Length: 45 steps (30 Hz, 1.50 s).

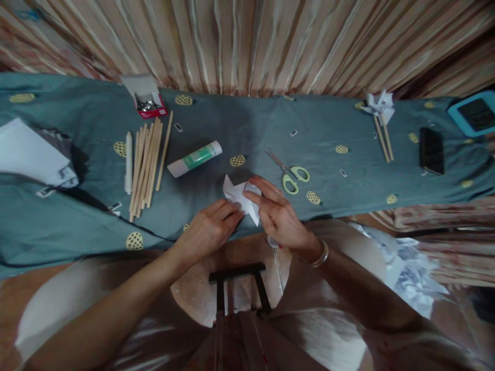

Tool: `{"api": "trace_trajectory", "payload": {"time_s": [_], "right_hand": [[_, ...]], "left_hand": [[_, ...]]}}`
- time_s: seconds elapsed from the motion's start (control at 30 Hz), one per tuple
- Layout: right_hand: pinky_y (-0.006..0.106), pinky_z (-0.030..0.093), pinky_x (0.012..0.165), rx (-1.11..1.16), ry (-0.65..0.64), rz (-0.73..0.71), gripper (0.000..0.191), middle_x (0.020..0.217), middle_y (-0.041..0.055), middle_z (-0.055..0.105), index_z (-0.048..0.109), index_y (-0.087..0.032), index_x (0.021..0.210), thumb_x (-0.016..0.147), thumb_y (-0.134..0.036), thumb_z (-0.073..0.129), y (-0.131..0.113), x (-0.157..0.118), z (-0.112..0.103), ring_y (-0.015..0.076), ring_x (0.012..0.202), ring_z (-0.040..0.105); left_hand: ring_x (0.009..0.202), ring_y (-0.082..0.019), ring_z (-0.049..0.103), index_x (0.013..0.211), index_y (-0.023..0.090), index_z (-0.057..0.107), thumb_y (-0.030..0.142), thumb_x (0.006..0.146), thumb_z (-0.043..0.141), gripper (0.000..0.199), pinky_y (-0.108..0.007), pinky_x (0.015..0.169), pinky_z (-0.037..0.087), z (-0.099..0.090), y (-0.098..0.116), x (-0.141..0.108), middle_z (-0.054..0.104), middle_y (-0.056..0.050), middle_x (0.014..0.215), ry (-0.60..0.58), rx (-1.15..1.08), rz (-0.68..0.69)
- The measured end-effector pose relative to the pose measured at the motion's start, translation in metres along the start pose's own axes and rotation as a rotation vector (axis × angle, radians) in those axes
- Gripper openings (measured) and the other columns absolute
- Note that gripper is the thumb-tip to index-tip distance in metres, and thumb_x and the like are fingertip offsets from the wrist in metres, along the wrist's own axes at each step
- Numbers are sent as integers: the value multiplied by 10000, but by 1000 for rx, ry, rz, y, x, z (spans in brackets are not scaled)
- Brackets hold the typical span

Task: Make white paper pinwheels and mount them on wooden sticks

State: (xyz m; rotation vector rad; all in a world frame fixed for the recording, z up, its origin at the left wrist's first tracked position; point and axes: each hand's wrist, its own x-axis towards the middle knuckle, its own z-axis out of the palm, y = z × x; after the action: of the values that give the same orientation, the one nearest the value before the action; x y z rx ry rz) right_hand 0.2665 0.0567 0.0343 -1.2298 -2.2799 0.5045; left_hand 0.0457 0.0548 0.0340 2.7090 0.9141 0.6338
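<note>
A white paper pinwheel [243, 198] with pointed, folded corners is between my hands near the table's front edge. My left hand [214, 224] pinches its lower left side, fingers curled. On its right side, my right hand [280, 216] grips the paper with bent fingers; the thumb is partly hidden. Scissors [292, 178] with green handles lie just beyond my right hand. A glue stick [195, 158] with a green label lies beyond my left hand.
Several wooden sticks [147, 165] and a white pen [129, 162] lie left, below an open box of metal pins [150, 105]. Paper sheets [33, 152] are far left. Finished pinwheels on sticks [382, 118], a phone [431, 150] and a blue-framed device [474, 113] lie right. Crumpled paper [412, 273] is below.
</note>
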Motion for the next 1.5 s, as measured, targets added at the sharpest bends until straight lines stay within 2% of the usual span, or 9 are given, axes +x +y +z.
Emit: {"api": "trace_trajectory", "payload": {"time_s": [0.17, 0.47, 0.7, 0.97, 1.07, 1.2, 1.27, 1.37, 1.5], "right_hand": [[446, 451, 1159, 61, 51, 104, 543, 1501, 125, 531, 566, -180, 1387, 885, -46, 409, 11, -2, -13, 212, 1414, 490], [475, 431, 1162, 101, 39, 96, 359, 1529, 130, 498, 651, -201, 1283, 959, -187, 498, 18, 3, -10, 232, 1424, 476], [459, 410, 1167, 172, -9, 85, 184, 1517, 90, 512, 746, -228, 1011, 902, -190, 602, 18, 13, -7, 250, 1413, 480], [402, 464, 1096, 381, 57, 206, 114, 1383, 55, 632, 751, -243, 893, 871, -221, 642, 17, 15, -6, 237, 1281, 606], [414, 461, 1090, 457, 108, 263, 91, 1338, 74, 659, 753, -239, 870, 853, -225, 664, 16, 17, -7, 246, 1267, 615], [415, 426, 1120, 516, 141, 321, 71, 1339, 62, 660, 750, -242, 863, 840, -235, 684, 12, 20, -12, 234, 1270, 611], [401, 434, 1111, 531, 152, 323, 66, 1329, 56, 666, 750, -241, 863, 840, -244, 688, 10, 21, -15, 229, 1267, 611], [397, 449, 1095, 540, 152, 302, 60, 1339, 52, 659, 748, -245, 861, 841, -255, 692, 5, 19, -18, 235, 1284, 597], [431, 406, 1132, 549, 63, 235, 63, 1307, 42, 669, 731, -269, 885, 866, -266, 671, -2, 17, -19, 237, 1347, 540]], "left_hand": [[845, -186, 658, 1082, 111, 692, 155, 992, 498, 219, -321, 754, 596, -4, -7, 2, 729, -102, 975, 44, 29, 13], [892, -207, 658, 1050, 141, 708, 110, 951, 524, 211, -337, 762, 587, -8, -26, 2, 734, -108, 1009, 101, 99, 11], [981, -232, 646, 1089, 164, 718, 126, 947, 532, 237, -384, 851, 579, -6, -30, -1, 731, -113, 1079, 90, -16, -65], [1139, -249, 641, 1154, 227, 708, 330, 887, 658, 291, -424, 1022, 513, -9, -29, -6, 700, -78, 1220, 284, -454, -553], [909, -222, 697, 973, 190, 741, 423, 820, 715, 280, -324, 800, 585, -15, -29, -2, 744, -76, 1009, 319, -708, -786], [586, -197, 669, 710, 148, 706, 548, 735, 759, 404, -244, 459, 491, -21, -22, 8, 706, -76, 677, 144, -1090, -1061], [704, -256, 735, 819, 132, 717, 549, 729, 772, 431, -286, 518, 551, -21, -15, 14, 758, -124, 867, 143, -1361, -1163], [1003, -328, 735, 1025, 135, 701, 501, 802, 735, 430, -411, 785, 613, -16, -5, 20, 733, -173, 1156, 154, -1747, -1197], [1003, -299, 736, 1042, 151, 716, 428, 845, 711, 340, -446, 902, 589, -7, -1, 23, 755, -134, 1112, 136, -1962, -1177]]}}
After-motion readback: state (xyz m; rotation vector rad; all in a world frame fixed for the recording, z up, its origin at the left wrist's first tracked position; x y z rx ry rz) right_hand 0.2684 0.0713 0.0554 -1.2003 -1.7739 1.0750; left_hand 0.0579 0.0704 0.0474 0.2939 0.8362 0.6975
